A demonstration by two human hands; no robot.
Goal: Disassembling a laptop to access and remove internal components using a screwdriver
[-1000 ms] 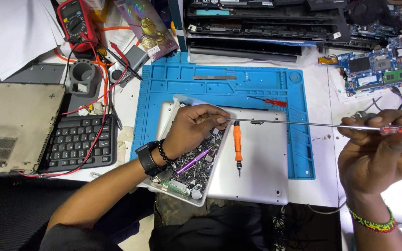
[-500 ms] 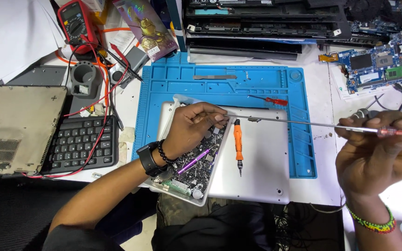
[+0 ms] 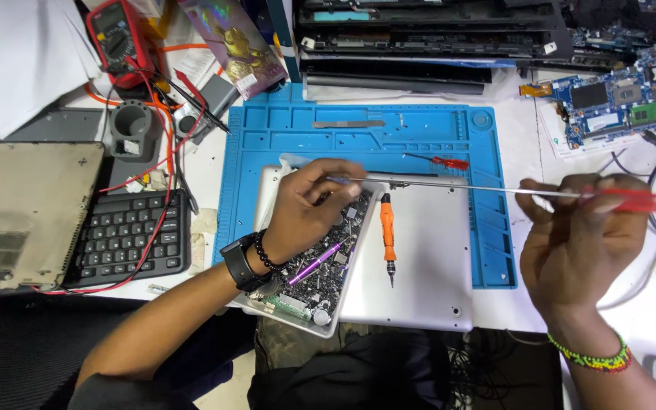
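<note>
Left hand [image 3: 305,209]: reaches into a shallow white tray [image 3: 358,262] of loose screws and small parts that lies tilted on the near left of a silver laptop base cover [image 3: 427,273]; its fingers [image 3: 335,173] are pinched around the tip of a long screwdriver [image 3: 480,187]

Right hand [image 3: 582,243]: at the right of the scene, fingers closed on the red handle of that screwdriver, whose thin shaft runs level across the cover to the left hand

Step in hand, by judgement: seating a small part or screw on the driver's tip, picked from the tray; whether one is on the tip cannot be told

Next move, by judgement, calls for a steady tip, so that nothing drops back among the parts

Nearby: orange screwdriver [image 3: 387,231] lying on the cover just right of the tray; small red screwdriver [image 3: 440,161] on the blue work mat [image 3: 487,250]; multimeter [image 3: 119,34] at far left; black keyboard [image 3: 127,235] at left of the bench [image 3: 525,159]; bare circuit board [image 3: 616,99] at far right
</note>
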